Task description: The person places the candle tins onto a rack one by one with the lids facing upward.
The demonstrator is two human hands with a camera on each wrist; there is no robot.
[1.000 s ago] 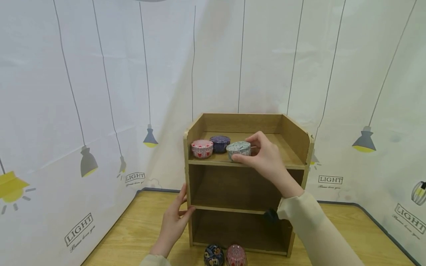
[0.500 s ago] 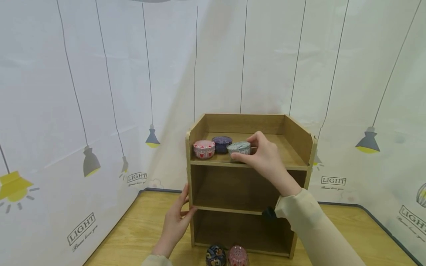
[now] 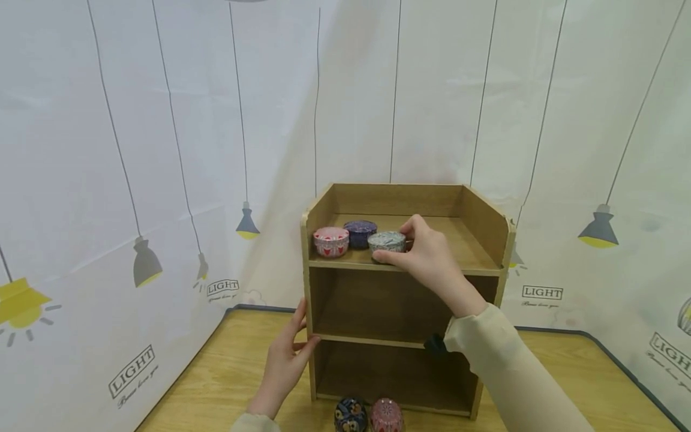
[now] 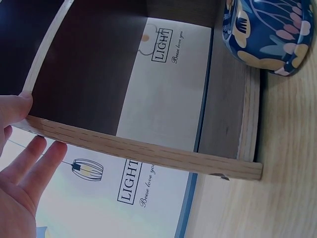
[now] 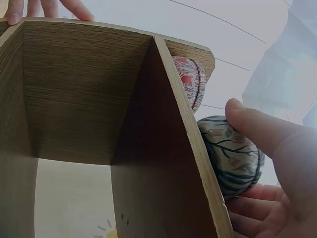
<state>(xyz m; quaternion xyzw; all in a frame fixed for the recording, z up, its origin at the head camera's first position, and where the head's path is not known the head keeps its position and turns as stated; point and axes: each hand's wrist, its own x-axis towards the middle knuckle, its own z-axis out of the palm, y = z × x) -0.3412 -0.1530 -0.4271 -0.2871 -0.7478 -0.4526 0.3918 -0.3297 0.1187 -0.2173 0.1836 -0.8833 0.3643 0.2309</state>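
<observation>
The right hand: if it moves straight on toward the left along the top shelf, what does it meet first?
Probably the purple tin, just beyond the grey-green tin that the right hand holds; depth is unclear.

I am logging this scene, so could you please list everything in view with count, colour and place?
shelf: 1, light wood, three tiers, on the table by the backdrop.
grey tin: 1, grey-white patterned, top tier near the front edge.
pink tin: 1, pink with red hearts, top tier, left front.
purple tin: 1, dark purple, top tier, behind the other two.
blue tin: 1, dark blue floral, on the table in front of the shelf.
red tin: 1, pinkish red patterned, on the table right of the blue tin.
table: 1, light wood.
backdrop: 1, white with lamp prints, behind and at both sides.
right hand: grips the grey tin.
left hand: fingers straight, on the shelf's left side panel.
</observation>
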